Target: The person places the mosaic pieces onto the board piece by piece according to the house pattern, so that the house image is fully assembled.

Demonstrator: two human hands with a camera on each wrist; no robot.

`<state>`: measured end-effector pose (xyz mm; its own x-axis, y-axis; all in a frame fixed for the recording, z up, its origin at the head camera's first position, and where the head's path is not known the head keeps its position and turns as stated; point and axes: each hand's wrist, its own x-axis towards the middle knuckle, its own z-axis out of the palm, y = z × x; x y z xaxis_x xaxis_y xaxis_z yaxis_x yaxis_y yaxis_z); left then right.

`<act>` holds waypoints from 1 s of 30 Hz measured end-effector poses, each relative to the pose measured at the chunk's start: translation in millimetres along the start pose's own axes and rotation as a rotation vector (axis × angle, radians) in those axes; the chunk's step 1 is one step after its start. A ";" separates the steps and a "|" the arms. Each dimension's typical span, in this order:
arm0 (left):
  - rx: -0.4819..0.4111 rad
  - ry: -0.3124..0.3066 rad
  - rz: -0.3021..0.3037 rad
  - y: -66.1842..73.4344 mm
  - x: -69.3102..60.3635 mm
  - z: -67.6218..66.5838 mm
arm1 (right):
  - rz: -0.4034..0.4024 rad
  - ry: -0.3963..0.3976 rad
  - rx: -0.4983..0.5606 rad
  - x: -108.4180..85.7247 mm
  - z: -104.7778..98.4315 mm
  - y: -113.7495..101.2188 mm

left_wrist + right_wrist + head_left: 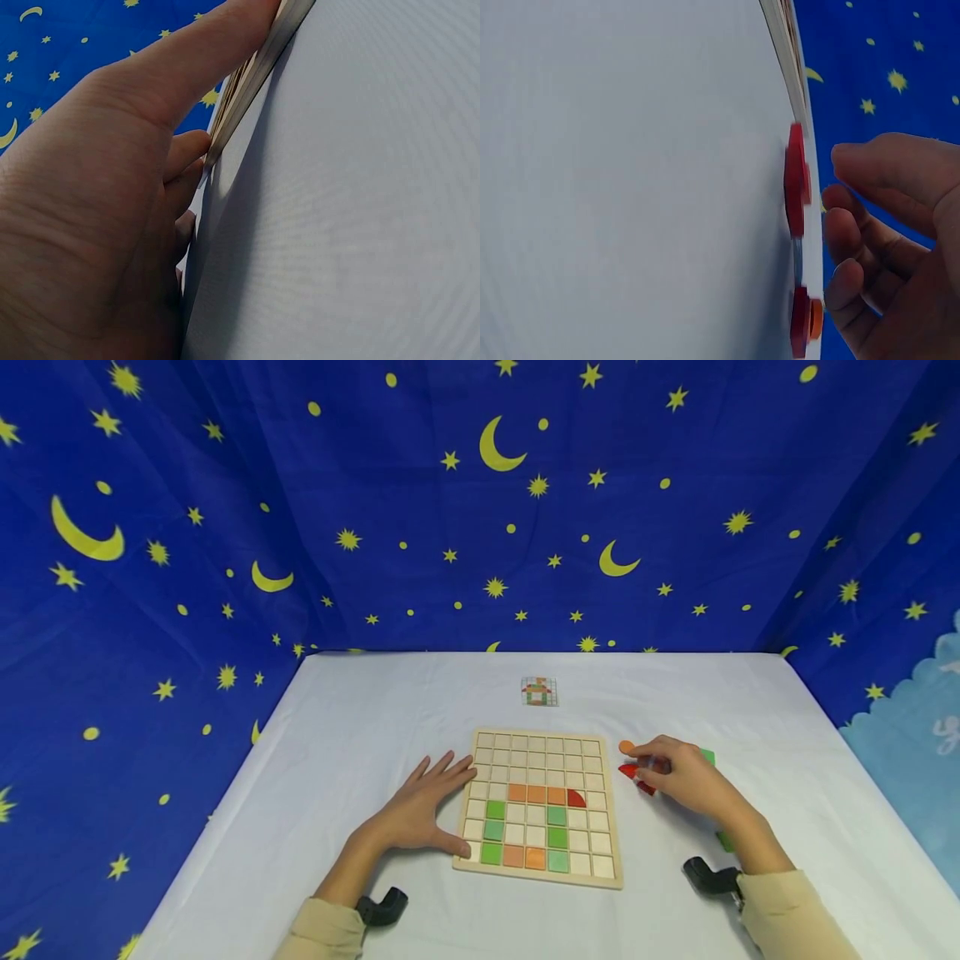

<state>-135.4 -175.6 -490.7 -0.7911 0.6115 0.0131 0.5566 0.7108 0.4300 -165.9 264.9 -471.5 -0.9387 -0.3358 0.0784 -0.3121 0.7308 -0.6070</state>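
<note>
A square wooden grid board [611,810] lies on the white cloth with green and orange square tiles in its lower half. A red quarter-round tile [576,798] sits at the right end of the orange row. My left hand [422,806] rests with spread fingers against the board's left edge, its thumb on the near left corner. To the right of the board, my right hand [678,772] hovers over loose red pieces [627,771], fingers loosely bent and apart from the thumb. In the right wrist view nothing lies between them, and the red pieces [795,180] sit below.
An orange piece [626,747] lies by the right fingertips. Green pieces [724,841] show partly from behind the right hand and forearm. Beyond the board lies a small picture card [540,692] with a coloured grid pattern. Blue star-patterned cloth [450,510] walls the table.
</note>
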 end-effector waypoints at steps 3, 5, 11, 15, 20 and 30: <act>0.001 -0.001 -0.003 -0.4 -0.1 0.4 | 0.024 0.020 -0.029 -0.9 -3.8 6.9; 0.000 -0.002 -0.004 -0.7 -0.1 0.8 | 0.044 0.035 -0.045 -2.0 -6.3 11.4; 0.004 -0.002 0.004 -1.3 0.5 0.9 | 0.101 0.066 -0.058 -5.7 -11.9 20.7; 0.008 -0.003 0.001 -2.0 0.6 1.2 | 0.123 0.071 -0.051 -7.3 -15.0 25.9; 0.011 -0.002 0.004 -2.4 1.1 1.5 | 0.152 0.068 -0.063 -10.4 -18.6 32.0; 0.008 0.000 0.002 -2.2 0.8 2.0 | 0.181 0.089 -0.106 -15.0 -25.0 40.6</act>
<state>-136.8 -176.0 -493.5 -0.7897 0.6133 0.0138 0.5604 0.7121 0.4229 -168.1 314.4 -477.5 -0.9885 -0.1434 0.0482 -0.1469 0.8340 -0.5318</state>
